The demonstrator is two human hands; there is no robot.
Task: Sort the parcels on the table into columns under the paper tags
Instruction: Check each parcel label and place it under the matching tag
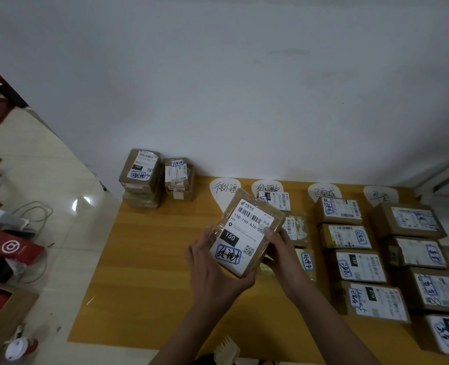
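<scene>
Both hands, left [213, 270] and right [284, 256], grip one parcel [247, 233] by its sides, raised above the table [144, 259] below the paper tags [224, 191]. Its China Post label reads "150-150-A26-050" and "150", with blue-boxed handwriting underneath.

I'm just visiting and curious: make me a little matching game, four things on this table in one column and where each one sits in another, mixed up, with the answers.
Things
1. held parcel
2. stacks of unsorted parcels
3. first paper tag
4. third column of parcels

Places
A. far left corner of the table
B. under the third tag from the left
C. between the left hand and right hand, lifted
D. flat on the table, no parcels lying under it

Pairs: 1-C, 2-A, 3-D, 4-B
</scene>
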